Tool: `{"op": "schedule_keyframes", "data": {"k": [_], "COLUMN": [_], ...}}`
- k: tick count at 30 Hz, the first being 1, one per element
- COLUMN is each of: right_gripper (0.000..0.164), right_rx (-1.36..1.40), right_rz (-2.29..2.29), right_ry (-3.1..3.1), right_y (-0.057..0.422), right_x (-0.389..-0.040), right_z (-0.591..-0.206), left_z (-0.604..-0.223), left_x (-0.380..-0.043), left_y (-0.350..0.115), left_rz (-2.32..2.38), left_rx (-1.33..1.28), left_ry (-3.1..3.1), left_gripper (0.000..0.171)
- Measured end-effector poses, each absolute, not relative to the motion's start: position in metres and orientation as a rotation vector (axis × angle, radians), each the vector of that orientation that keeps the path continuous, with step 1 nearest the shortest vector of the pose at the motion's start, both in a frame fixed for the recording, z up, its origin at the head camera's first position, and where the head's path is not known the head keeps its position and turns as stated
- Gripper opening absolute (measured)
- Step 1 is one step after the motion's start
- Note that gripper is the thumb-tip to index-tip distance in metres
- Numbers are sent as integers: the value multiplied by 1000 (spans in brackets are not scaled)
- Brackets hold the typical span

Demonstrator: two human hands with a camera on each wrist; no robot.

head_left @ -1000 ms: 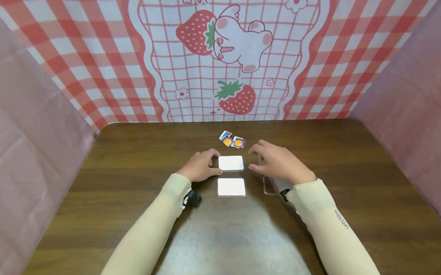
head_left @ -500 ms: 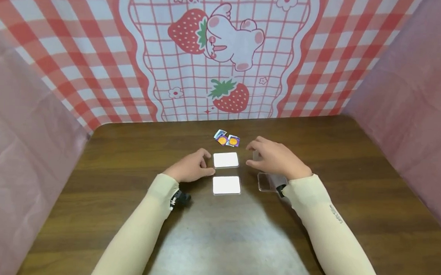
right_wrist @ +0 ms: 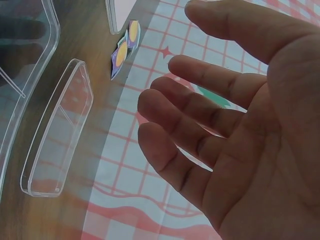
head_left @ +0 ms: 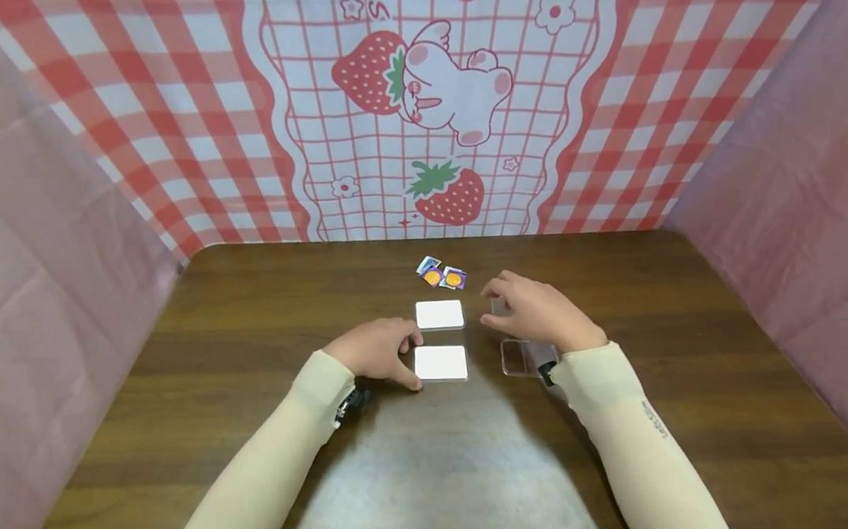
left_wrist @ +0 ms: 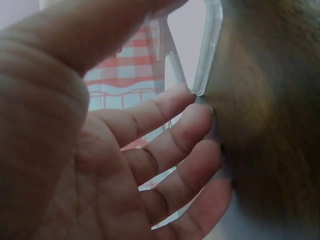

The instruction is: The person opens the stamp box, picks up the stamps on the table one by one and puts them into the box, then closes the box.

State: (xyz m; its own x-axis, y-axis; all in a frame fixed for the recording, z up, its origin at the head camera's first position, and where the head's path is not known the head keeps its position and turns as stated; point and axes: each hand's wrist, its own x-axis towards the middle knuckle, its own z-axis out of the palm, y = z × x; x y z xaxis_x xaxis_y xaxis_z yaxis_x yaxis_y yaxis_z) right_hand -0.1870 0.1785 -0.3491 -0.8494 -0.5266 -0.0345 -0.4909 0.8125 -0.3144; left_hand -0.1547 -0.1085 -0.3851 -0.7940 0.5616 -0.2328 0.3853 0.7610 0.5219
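Two flat, clear-edged rectangular cases with white faces lie one behind the other, the near case (head_left: 441, 363) and the far case (head_left: 439, 314). My left hand (head_left: 374, 349) is at the near case's left end, thumb by its front corner and forefinger by its back corner. In the left wrist view, loosely bent fingers (left_wrist: 185, 127) reach the case's corner. My right hand (head_left: 543, 309) hovers with nothing in it, fingers relaxed. Beneath it are two clear plastic covers: one nearer the wrist (head_left: 515, 357), and a farther cover (right_wrist: 60, 130) mostly hidden by the hand in the head view.
Several small purple and white cards with orange circles (head_left: 454, 278) lie behind the cases on the brown wooden table (head_left: 252, 288). A red checked cloth with strawberries (head_left: 448, 194) stands at the table's back edge, and pink cloth (head_left: 775, 193) hangs at both sides.
My left hand has moved from the left end of the far case toward me, to the near case. The right hand has stayed above the clear covers. The head view has shifted slightly.
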Motion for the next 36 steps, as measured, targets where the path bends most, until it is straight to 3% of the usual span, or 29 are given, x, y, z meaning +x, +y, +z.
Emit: {"op": "schedule_keyframes", "data": {"k": [7,36], "right_gripper": [44,42], "right_rx": [-804,-740], "right_rz": [-429,-423], "right_ry": [2873,2859], "right_y": [178,182], "right_x": [-188,-192], "right_z": [-350,-356], "left_z": [-390,-389], "left_x": [-154,-156], "left_y": [-104,-104], "left_rz": [647,658], "left_rx": [697,648], "left_ry": [2640,2613], "left_gripper": [50,50]}}
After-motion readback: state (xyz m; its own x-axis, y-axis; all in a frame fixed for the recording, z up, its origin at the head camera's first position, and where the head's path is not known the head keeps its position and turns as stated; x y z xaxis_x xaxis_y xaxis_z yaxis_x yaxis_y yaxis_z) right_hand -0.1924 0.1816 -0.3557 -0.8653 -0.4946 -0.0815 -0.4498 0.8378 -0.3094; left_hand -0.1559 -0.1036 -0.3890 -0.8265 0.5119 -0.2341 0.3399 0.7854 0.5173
